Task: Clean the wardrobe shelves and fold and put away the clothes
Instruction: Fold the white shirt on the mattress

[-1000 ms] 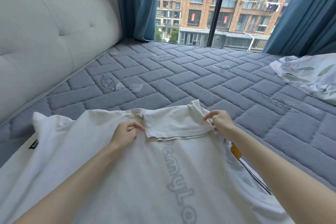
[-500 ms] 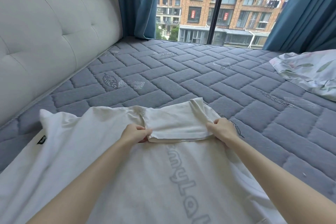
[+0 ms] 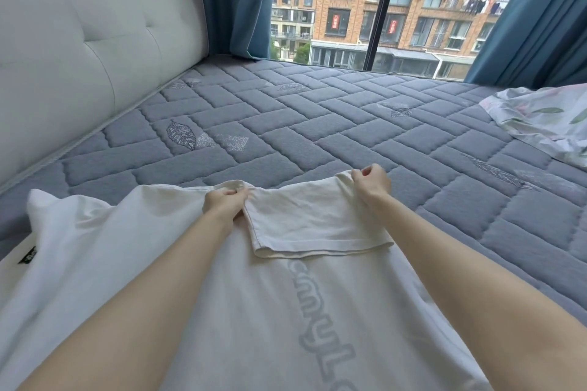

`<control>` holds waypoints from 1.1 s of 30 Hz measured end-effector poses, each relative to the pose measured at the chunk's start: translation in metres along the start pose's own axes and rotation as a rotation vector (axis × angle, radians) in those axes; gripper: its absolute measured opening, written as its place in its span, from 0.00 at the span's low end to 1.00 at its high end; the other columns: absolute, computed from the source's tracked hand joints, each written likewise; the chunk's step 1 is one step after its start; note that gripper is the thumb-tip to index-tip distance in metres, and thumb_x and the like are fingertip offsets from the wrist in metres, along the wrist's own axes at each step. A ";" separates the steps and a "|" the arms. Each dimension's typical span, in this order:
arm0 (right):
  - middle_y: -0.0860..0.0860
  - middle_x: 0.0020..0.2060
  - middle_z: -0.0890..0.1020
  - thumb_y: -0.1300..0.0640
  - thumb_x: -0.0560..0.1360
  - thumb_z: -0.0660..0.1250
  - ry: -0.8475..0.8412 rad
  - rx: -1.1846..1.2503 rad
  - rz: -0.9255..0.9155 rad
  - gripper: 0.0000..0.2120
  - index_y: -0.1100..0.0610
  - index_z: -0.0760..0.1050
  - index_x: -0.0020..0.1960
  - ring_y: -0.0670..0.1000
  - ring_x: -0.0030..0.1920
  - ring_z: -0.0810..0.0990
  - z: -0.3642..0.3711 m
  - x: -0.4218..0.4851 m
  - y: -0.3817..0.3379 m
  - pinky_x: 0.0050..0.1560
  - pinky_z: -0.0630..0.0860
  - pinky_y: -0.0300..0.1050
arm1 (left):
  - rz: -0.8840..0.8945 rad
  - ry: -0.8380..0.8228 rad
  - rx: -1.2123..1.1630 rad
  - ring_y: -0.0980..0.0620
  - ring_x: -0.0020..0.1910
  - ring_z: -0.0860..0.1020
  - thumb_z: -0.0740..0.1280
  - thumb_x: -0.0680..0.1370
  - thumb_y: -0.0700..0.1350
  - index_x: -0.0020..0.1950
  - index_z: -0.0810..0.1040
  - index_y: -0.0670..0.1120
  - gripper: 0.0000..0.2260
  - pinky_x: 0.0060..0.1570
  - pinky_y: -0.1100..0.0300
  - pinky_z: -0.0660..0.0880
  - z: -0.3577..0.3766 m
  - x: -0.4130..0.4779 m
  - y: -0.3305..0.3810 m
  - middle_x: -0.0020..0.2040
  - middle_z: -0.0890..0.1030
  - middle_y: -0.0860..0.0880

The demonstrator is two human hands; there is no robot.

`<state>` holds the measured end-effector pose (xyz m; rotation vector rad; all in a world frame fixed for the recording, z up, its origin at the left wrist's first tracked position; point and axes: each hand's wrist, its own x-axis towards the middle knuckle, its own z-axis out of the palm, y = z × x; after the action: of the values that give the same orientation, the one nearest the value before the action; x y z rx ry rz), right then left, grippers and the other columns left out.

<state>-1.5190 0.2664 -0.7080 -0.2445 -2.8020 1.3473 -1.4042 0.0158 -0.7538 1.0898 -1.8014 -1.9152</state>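
Grey mattress [image 3: 317, 124] under white shirt [image 3: 254, 311]; floral sheet [image 3: 540, 117] well apart, both hands pinching.

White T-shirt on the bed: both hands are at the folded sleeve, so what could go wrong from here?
1. The folded sleeve lies loose on the white T-shirt; if the left hand or right hand lets go unevenly, it may slide askew.
2. The shirt's left side is rumpled, so creases could get folded in.

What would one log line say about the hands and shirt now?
left hand: pinches folded flap | right hand: pinches folded flap | white shirt: spread on mattress | step: fold unfinished
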 end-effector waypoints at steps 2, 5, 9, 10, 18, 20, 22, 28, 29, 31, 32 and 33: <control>0.58 0.51 0.80 0.51 0.80 0.62 0.085 -0.065 -0.083 0.09 0.57 0.71 0.49 0.60 0.54 0.78 -0.003 0.004 0.002 0.49 0.68 0.46 | 0.000 0.019 -0.023 0.46 0.48 0.82 0.77 0.68 0.49 0.37 0.83 0.48 0.07 0.58 0.48 0.78 -0.003 0.018 -0.007 0.46 0.85 0.44; 0.59 0.51 0.81 0.51 0.80 0.62 0.136 -0.149 -0.145 0.10 0.58 0.73 0.51 0.60 0.53 0.78 -0.005 0.013 0.012 0.48 0.70 0.48 | 0.017 0.059 -0.068 0.48 0.40 0.84 0.77 0.70 0.45 0.32 0.82 0.49 0.08 0.56 0.50 0.79 -0.005 0.014 -0.009 0.36 0.84 0.49; 0.58 0.51 0.81 0.48 0.79 0.62 0.152 -0.316 -0.152 0.11 0.56 0.74 0.51 0.60 0.54 0.78 0.001 0.018 0.020 0.47 0.70 0.48 | 0.066 0.097 -0.132 0.55 0.31 0.80 0.74 0.73 0.40 0.45 0.84 0.41 0.03 0.41 0.61 0.82 0.002 0.003 -0.005 0.37 0.83 0.50; 0.58 0.51 0.81 0.48 0.80 0.62 0.153 -0.335 -0.158 0.10 0.55 0.74 0.52 0.60 0.54 0.78 0.001 0.017 0.020 0.46 0.69 0.47 | 0.072 0.094 -0.154 0.55 0.32 0.80 0.74 0.73 0.39 0.49 0.83 0.39 0.07 0.35 0.65 0.81 0.002 -0.001 -0.003 0.41 0.83 0.46; 0.60 0.61 0.75 0.52 0.80 0.58 0.080 -0.313 -0.297 0.16 0.59 0.67 0.64 0.63 0.60 0.75 -0.002 -0.008 0.013 0.56 0.70 0.53 | 0.151 0.112 0.025 0.57 0.30 0.82 0.77 0.68 0.55 0.40 0.83 0.45 0.14 0.47 0.56 0.81 -0.003 -0.036 -0.002 0.31 0.83 0.55; 0.63 0.62 0.75 0.49 0.81 0.55 -0.004 -0.410 -0.198 0.19 0.63 0.68 0.64 0.64 0.62 0.74 -0.005 -0.012 0.017 0.58 0.70 0.53 | 0.153 0.090 0.165 0.56 0.30 0.81 0.73 0.69 0.61 0.39 0.82 0.44 0.19 0.47 0.57 0.80 -0.003 -0.048 -0.002 0.30 0.82 0.53; 0.62 0.61 0.76 0.47 0.81 0.56 -0.009 -0.412 -0.124 0.21 0.63 0.73 0.62 0.63 0.62 0.75 -0.009 -0.011 0.022 0.57 0.71 0.52 | 0.212 0.078 0.335 0.51 0.39 0.83 0.70 0.73 0.61 0.42 0.81 0.42 0.21 0.49 0.59 0.77 0.000 -0.063 -0.007 0.37 0.84 0.50; 0.60 0.57 0.80 0.44 0.80 0.58 -0.070 -0.458 -0.120 0.19 0.59 0.77 0.51 0.60 0.59 0.77 -0.007 -0.015 0.020 0.51 0.72 0.49 | 0.344 0.185 0.383 0.44 0.49 0.80 0.67 0.78 0.53 0.49 0.79 0.42 0.14 0.44 0.58 0.70 0.003 -0.074 -0.020 0.45 0.84 0.45; 0.60 0.58 0.79 0.46 0.80 0.58 -0.056 -0.461 -0.116 0.18 0.60 0.76 0.54 0.60 0.60 0.77 -0.009 -0.015 0.019 0.52 0.72 0.49 | 0.344 0.180 0.369 0.44 0.47 0.80 0.67 0.77 0.53 0.49 0.80 0.42 0.14 0.44 0.58 0.70 0.001 -0.072 -0.021 0.44 0.84 0.45; 0.61 0.58 0.78 0.50 0.81 0.56 0.002 -0.453 -0.099 0.15 0.60 0.73 0.57 0.61 0.60 0.76 -0.017 -0.015 0.022 0.53 0.71 0.51 | 0.346 0.173 0.344 0.45 0.45 0.81 0.68 0.77 0.53 0.49 0.80 0.42 0.14 0.42 0.59 0.69 -0.003 -0.067 -0.023 0.43 0.83 0.45; 0.62 0.58 0.78 0.50 0.81 0.56 0.030 -0.441 -0.096 0.14 0.60 0.72 0.57 0.62 0.60 0.76 -0.020 -0.015 0.024 0.53 0.71 0.51 | 0.352 0.169 0.331 0.46 0.44 0.81 0.68 0.77 0.53 0.49 0.80 0.42 0.14 0.42 0.59 0.68 -0.003 -0.066 -0.024 0.42 0.83 0.45; 0.63 0.57 0.78 0.51 0.82 0.56 0.054 -0.428 -0.110 0.14 0.61 0.71 0.57 0.63 0.59 0.76 -0.022 -0.017 0.025 0.52 0.70 0.52 | 0.356 0.169 0.326 0.47 0.43 0.80 0.69 0.76 0.54 0.49 0.79 0.42 0.14 0.41 0.59 0.68 -0.003 -0.065 -0.024 0.41 0.83 0.46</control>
<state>-1.4970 0.2960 -0.7133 -0.1276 -2.9738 0.6969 -1.3516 0.0609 -0.7556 0.9136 -2.0881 -1.3209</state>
